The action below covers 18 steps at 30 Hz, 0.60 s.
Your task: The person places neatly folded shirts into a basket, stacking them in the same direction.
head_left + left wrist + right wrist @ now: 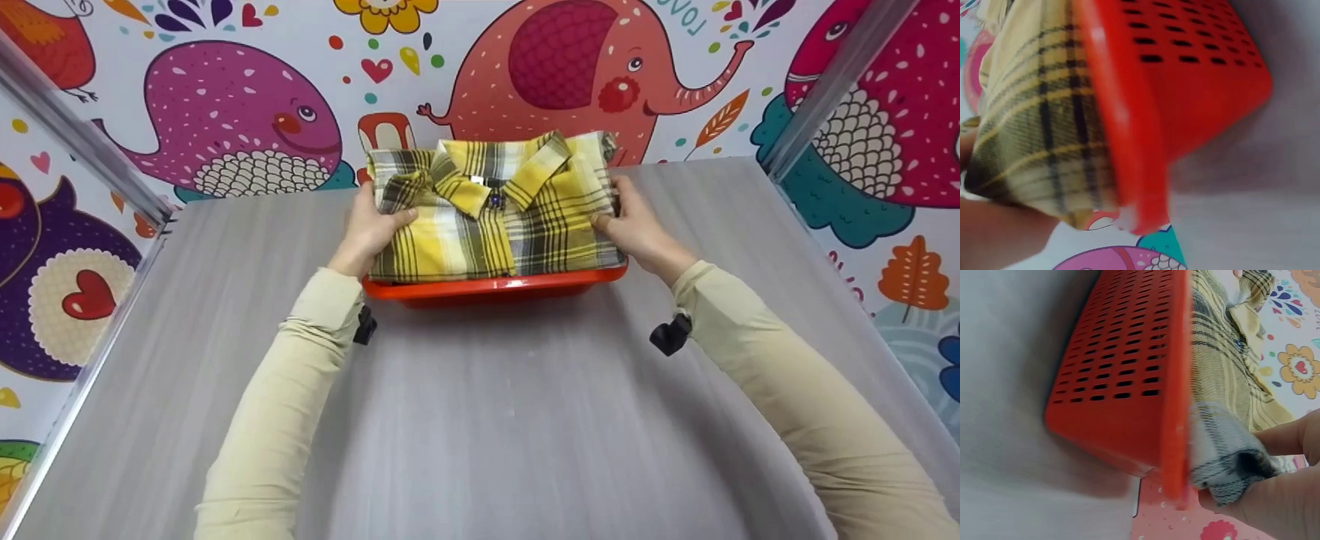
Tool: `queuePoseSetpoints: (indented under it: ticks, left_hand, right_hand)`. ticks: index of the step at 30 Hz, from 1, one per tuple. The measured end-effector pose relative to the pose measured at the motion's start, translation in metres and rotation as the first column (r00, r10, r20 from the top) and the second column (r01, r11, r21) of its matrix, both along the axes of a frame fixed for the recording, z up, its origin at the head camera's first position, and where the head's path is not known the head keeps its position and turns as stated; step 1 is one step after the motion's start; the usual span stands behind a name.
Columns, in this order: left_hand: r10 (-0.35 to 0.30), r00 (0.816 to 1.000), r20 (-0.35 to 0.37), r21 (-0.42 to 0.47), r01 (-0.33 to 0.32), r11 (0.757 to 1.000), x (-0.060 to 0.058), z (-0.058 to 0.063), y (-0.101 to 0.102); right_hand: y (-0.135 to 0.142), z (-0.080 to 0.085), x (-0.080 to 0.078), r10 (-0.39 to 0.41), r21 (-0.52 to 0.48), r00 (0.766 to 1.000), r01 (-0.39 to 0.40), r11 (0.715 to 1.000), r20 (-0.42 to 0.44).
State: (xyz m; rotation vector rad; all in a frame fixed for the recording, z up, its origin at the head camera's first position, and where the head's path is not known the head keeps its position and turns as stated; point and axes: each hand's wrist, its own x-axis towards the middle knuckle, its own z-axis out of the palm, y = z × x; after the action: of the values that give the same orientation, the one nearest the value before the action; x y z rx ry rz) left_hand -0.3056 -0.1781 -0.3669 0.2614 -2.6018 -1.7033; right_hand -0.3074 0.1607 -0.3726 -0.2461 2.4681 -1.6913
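A folded yellow, black and white plaid shirt (450,240) lies over the red plastic basket (495,289), collar toward the wall. My left hand (369,234) grips the shirt's left edge, thumb on top. On the opposite edge my right hand (637,225) pinches the cloth between thumb and fingers. The right wrist view shows that hand (1280,489) holding a folded corner of the shirt (1219,439) beside the basket rim (1174,410). In the left wrist view, the shirt (1044,112) bulges above the rim of the slotted basket (1202,95). The basket's inside is hidden under the shirt.
The basket stands on a grey wood-grain table (495,420), near its back edge. Behind rises a wall printed with cartoon animals (240,112). Metal-edged side panels (840,90) bound the table at left and right.
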Motion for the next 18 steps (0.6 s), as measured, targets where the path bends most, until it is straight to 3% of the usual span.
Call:
queuePoseSetpoints:
  ticks: [6,10,12,16,18]
  left_hand:
    - [-0.028,0.997,0.066,-0.261,0.044,0.964,0.001,-0.008,-0.002]
    - [-0.039,0.993,0.109,-0.369,0.077,0.926,0.001,-0.010,-0.003]
    - [-0.057,0.992,0.114,-0.450,0.103,0.887,0.001,-0.011,-0.001]
    - [-0.074,0.987,0.144,-0.616,0.148,0.773,0.001,-0.012,0.001]
    - [-0.078,0.980,0.181,-0.644,0.178,0.744,0.002,-0.011,-0.001]
  right_hand:
    - [-0.006,-0.012,-0.002,-0.009,0.136,0.998,0.016,0.991,-0.057]
    - [-0.011,-0.017,0.000,0.020,0.281,0.991,0.018,0.959,-0.132]
    - [-0.014,-0.018,0.002,0.043,0.330,0.987,0.012,0.944,-0.156]
    - [-0.021,-0.020,0.007,0.065,0.404,0.985,0.005,0.915,-0.160]
    - [-0.022,-0.020,0.009,0.076,0.458,0.985,0.004,0.889,-0.155]
